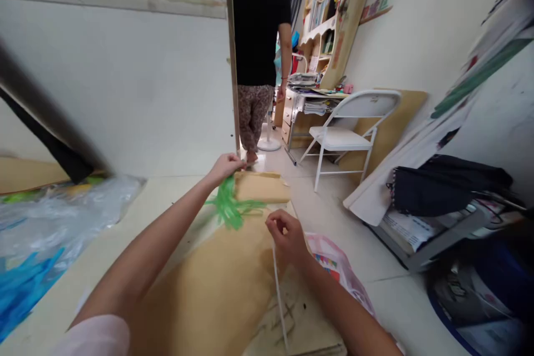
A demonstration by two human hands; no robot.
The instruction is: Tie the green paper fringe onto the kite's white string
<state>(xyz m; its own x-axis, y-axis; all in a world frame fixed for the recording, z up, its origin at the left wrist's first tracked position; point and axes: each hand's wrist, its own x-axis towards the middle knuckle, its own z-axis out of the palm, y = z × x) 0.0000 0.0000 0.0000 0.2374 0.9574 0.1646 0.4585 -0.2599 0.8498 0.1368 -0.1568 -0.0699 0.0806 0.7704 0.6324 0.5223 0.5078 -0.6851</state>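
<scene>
My left hand [227, 168] is closed in a pinch at the upper end of a bundle of green strips [230, 206]. The strips look soft and thin; they fan out below the hand and to both sides over brown cardboard [217, 267]. Nearer to me, my right hand [288, 235] pinches the top of a thin white string [278, 295]. The string hangs down from the fingertips over a pale board with dark marks. Both hands are apart, with the green bundle mostly between them.
Clear plastic [104, 206] and blue strips [29, 283] lie at the left. A pink-edged bag [334, 256] sits beside the board. Beyond are a white folding chair [342, 136], a desk [308, 100] and a standing person [261, 33]. A white panel [125, 83] rises at left.
</scene>
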